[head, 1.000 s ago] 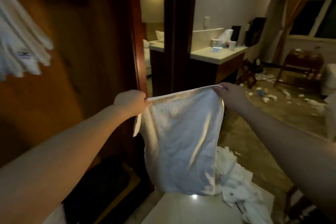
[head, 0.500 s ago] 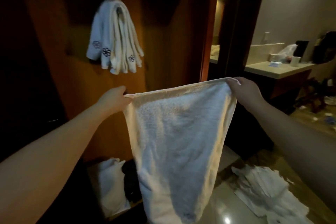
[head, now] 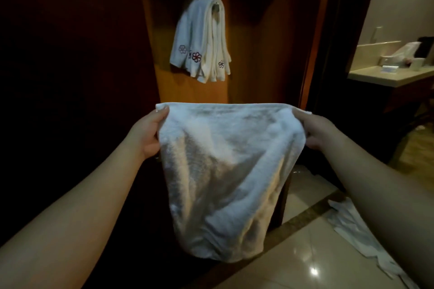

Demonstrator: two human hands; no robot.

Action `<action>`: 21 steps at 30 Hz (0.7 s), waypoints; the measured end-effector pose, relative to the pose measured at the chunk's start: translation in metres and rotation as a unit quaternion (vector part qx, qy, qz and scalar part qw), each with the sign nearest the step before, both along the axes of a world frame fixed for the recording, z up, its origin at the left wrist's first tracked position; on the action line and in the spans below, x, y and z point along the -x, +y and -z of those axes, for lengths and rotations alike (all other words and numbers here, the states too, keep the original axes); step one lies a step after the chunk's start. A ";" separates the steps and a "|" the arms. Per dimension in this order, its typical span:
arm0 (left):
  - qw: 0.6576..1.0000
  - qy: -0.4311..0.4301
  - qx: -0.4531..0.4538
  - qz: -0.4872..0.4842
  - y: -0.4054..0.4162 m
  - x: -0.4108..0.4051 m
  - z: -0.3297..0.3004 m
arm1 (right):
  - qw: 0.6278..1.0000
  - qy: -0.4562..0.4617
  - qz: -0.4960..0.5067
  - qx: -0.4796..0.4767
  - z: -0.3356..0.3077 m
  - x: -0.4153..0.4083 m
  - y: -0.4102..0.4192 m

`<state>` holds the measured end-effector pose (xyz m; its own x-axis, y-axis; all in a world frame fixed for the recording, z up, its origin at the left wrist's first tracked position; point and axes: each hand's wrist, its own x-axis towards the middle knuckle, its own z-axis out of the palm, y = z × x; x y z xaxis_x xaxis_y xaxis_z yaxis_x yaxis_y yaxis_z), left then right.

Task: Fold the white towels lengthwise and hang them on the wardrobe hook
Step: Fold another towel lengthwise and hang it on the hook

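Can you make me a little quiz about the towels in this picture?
1. True or false: the towel held up in front is already on the hook.
2. Which hands grip that towel's top edge? A) only the left hand B) only the right hand C) both
3. Fill in: the hung towels have small ____ designs near their lower ends.

Key: 1 false; 2 C; 3 flower
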<state>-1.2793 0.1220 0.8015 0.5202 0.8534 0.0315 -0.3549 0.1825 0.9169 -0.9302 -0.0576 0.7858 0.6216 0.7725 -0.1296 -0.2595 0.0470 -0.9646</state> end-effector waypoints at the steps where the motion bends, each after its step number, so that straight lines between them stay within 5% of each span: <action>1: 1.000 0.013 0.022 -0.012 -0.003 0.009 0.002 | 0.998 0.049 -0.015 0.023 0.002 0.015 0.000; 5: 0.990 0.031 0.103 -0.090 -0.021 0.032 0.017 | 0.979 0.180 -0.045 0.087 0.015 0.079 -0.004; 11: 0.989 -0.061 0.090 -0.100 -0.078 0.036 0.056 | 0.950 0.308 -0.036 0.023 0.043 0.175 -0.014; 21: 0.996 0.058 -0.056 -0.034 -0.164 0.029 0.087 | 0.988 0.140 -0.029 -0.060 0.062 0.265 -0.040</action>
